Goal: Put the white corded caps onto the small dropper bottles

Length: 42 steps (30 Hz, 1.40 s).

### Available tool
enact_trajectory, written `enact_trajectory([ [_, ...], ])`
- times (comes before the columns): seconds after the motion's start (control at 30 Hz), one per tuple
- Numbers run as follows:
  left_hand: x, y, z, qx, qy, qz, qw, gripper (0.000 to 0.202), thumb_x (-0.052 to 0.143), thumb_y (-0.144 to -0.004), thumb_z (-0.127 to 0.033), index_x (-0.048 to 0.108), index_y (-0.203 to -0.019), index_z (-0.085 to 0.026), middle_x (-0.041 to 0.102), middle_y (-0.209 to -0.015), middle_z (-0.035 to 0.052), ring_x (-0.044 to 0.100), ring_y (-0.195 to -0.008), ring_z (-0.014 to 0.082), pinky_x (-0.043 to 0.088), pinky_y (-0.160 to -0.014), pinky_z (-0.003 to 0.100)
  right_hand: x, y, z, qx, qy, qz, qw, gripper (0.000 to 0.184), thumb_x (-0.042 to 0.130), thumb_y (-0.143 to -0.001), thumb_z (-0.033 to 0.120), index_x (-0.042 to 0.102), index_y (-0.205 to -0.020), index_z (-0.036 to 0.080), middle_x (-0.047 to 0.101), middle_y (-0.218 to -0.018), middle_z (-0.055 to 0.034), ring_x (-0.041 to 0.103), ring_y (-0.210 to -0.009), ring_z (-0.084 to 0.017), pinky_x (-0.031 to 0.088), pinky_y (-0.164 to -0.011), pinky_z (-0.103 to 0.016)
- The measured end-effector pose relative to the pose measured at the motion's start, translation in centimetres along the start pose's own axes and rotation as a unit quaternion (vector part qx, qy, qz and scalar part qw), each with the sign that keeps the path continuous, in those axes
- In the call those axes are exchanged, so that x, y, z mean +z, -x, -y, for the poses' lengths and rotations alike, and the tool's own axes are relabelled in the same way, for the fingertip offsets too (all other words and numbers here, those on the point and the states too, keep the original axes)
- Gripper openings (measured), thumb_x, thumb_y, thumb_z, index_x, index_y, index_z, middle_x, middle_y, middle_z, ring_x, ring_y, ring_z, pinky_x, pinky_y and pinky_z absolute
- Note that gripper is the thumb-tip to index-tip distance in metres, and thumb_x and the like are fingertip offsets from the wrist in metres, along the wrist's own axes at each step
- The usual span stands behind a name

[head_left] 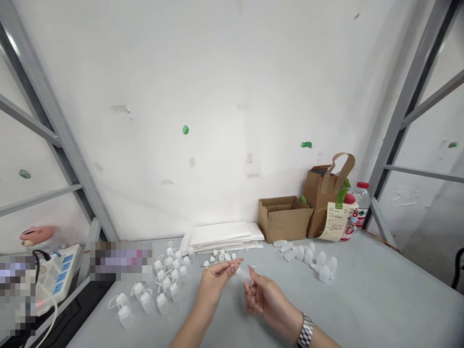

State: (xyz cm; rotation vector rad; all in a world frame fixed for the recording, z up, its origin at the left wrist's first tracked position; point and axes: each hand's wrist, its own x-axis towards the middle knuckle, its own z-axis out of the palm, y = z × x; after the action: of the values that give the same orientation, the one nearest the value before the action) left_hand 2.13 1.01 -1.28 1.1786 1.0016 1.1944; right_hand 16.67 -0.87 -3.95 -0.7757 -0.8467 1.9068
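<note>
Over the middle of the grey table, my right hand (266, 295) grips a small translucent plastic bottle (245, 277), tilted with its top toward the left. The fingertips of my left hand (217, 278) are pinched together at the bottle's top, on a small white piece that looks like a cap, mostly hidden by the fingers. Just behind my left hand lies a small pile of loose white caps (222, 256). Several capped bottles with looped straps (166, 282) stand to the left. Off to the right is a group of bottles without caps (311, 256), some lying down.
White flat sheets (224, 235) are stacked against the wall. Beside them stand an open cardboard box (286, 224), a brown paper bag (317, 203) and a red-capped bottle (361, 198). A power strip (61, 278) with cables lies at the left; metal frame posts flank the table (380, 299).
</note>
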Motion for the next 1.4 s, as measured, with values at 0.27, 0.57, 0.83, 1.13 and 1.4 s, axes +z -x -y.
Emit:
enact_trajectory([
  [0.27,-0.1,0.1,-0.4,0.014,-0.175,-0.024,0.984,0.008,0.067,-0.06,-0.028,0.074,-0.059,-0.023,0.075,-0.071,0.0039,0.068,-0.078,0.0247,0.05,-0.077,0.031,-0.2,0.2,1.0,-0.077,0.044,-0.062,0.994,0.049,0.062,-0.067,0.063,0.057,-0.062,0.014,0.049,-0.041,0.0054,0.035,-0.035,-0.005,0.027,-0.045,-0.021],
  [0.57,-0.1,0.3,-0.9,0.002,-0.076,-0.039,0.996,0.014,0.072,-0.058,-0.031,0.074,-0.065,-0.019,0.075,-0.069,0.0049,0.068,-0.072,0.0228,0.052,-0.075,0.03,-0.8,-0.5,1.3,-0.16,0.168,-0.167,0.958,0.056,0.053,-0.063,0.074,0.052,-0.059,0.017,0.05,-0.048,0.0029,0.042,-0.044,-0.01,0.032,-0.049,-0.025],
  [0.83,-0.9,-0.1,-0.9,-0.052,0.24,-0.11,0.963,0.024,0.075,-0.062,-0.017,0.07,-0.085,-0.014,0.073,-0.095,0.0099,0.066,-0.095,0.0206,0.046,-0.094,0.03,0.1,0.9,0.4,-0.22,0.349,-0.128,0.902,0.049,0.034,-0.083,0.064,0.046,-0.064,0.021,0.046,-0.054,0.0039,0.044,-0.051,-0.012,0.036,-0.054,-0.025],
  [1.13,-0.3,0.5,-0.7,-0.049,0.256,-0.051,0.964,0.033,0.076,-0.062,-0.023,0.069,-0.094,-0.015,0.074,-0.09,0.0095,0.065,-0.097,0.023,0.046,-0.094,0.032,0.8,1.8,0.3,-0.241,0.398,-0.148,0.872,0.044,0.031,-0.087,0.059,0.045,-0.068,0.022,0.047,-0.057,0.0034,0.043,-0.052,-0.013,0.033,-0.053,-0.024],
  [1.4,0.0,0.7,-1.7,-0.052,0.229,-0.058,0.97,0.042,0.083,-0.048,-0.031,0.072,-0.085,-0.014,0.074,-0.087,0.0106,0.065,-0.096,0.0255,0.044,-0.096,0.036,0.7,1.8,0.2,-0.242,0.425,-0.152,0.859,0.04,0.032,-0.09,0.053,0.045,-0.068,0.022,0.045,-0.056,0.0039,0.044,-0.053,-0.013,0.034,-0.055,-0.024],
])
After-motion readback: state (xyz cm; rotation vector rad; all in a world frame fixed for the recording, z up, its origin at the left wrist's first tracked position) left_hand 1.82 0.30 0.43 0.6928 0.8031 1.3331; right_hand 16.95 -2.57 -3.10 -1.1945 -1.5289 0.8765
